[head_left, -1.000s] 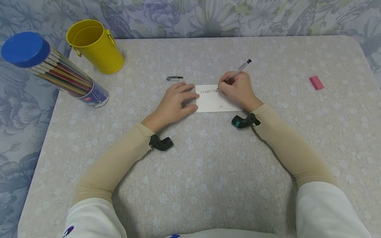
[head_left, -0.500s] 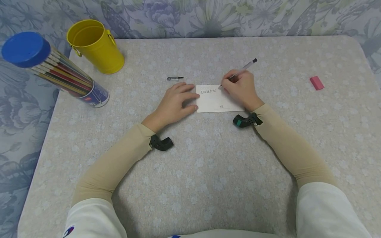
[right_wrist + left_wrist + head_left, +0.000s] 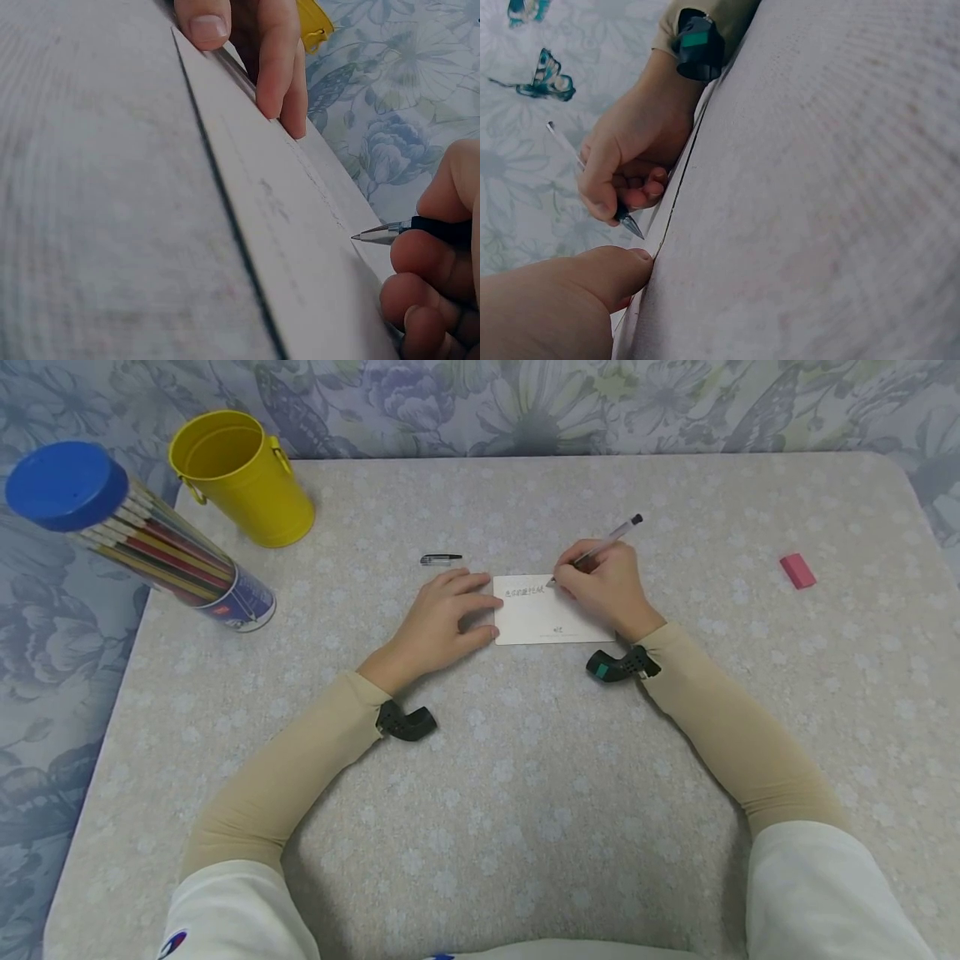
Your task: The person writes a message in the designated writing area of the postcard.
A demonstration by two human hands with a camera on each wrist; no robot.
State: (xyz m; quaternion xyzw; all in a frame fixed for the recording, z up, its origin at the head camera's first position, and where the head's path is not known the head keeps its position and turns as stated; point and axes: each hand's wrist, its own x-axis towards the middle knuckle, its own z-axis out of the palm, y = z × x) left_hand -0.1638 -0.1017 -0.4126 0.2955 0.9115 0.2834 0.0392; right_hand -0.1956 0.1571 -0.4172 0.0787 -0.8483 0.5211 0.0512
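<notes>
A small white card [image 3: 525, 614] lies on the table with a line of handwriting near its top edge and small print at its bottom. My right hand [image 3: 603, 578] pinches a clear-barrelled pen [image 3: 618, 532], its metal tip [image 3: 373, 235] right at the end of the written line. The pen's rear end slants up and away to the right. My left hand [image 3: 442, 614] rests flat beside the card, fingers spread. Its thumb [image 3: 622, 274] and fingertips touch the card's left edge. Part of the card's right side is hidden under my right hand.
A black-and-clear pen cap [image 3: 441, 559] lies beyond my left hand. At the back left stand a yellow bucket [image 3: 258, 485] and a blue-lidded tube of pencils [image 3: 176, 547]. A pink eraser [image 3: 797, 571] lies on the right. Floral wallpaper [image 3: 525, 406] borders the table's far edge.
My right hand shifted right and lifted slightly along the written line with the pen, then came back a little toward the left. My left hand and the card have stayed in place.
</notes>
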